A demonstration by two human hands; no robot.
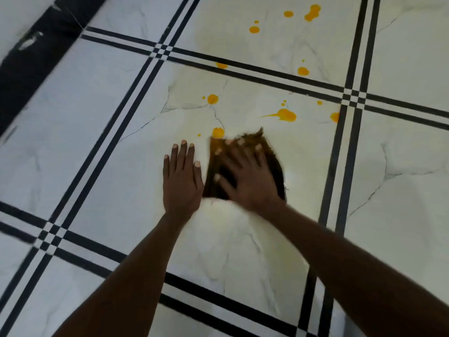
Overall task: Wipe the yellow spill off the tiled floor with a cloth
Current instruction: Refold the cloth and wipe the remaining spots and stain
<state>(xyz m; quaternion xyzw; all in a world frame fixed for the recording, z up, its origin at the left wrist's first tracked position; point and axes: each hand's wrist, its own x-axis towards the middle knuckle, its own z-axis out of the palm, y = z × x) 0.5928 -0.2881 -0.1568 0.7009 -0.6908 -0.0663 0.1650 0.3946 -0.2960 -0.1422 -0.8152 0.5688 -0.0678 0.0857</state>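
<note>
A dark brown cloth lies flat on the white marbled tile floor, pressed down by my right hand with its fingers spread over it. My left hand rests flat on the bare tile just left of the cloth, fingers apart, holding nothing. Yellow spill drops dot the floor beyond the cloth: one drop touches the cloth's far left corner, a larger splash lies farther right, and another drop sits farther up. More drops lie on the far tile.
Black double-stripe borders cross between the tiles. A dark skirting band runs along the upper left edge. The right hand and cloth look motion-blurred.
</note>
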